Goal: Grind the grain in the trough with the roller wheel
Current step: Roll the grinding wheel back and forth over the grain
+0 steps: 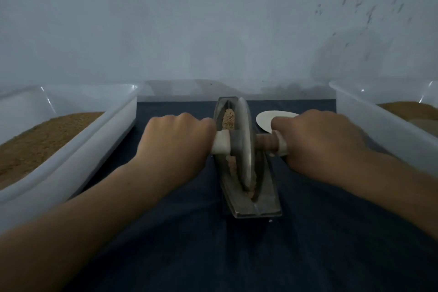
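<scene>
Dark cloth (pixel 189 249), trough (pixel 257 208), roller wheel (pixel 246 140) between gripping left hand (pixel 175 144), right hand (pixel 317 142)

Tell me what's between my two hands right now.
In the head view, the roller wheel stands between the left hand and the right hand, on edge in the trough, with grain beside it. Each grips the handle.

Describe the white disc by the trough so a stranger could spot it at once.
Find the dark cloth between the two tubs. Right of the metal trough, partly hidden by the right hand, lies the disc: flat and white, unlike the upright grey wheel.
</scene>
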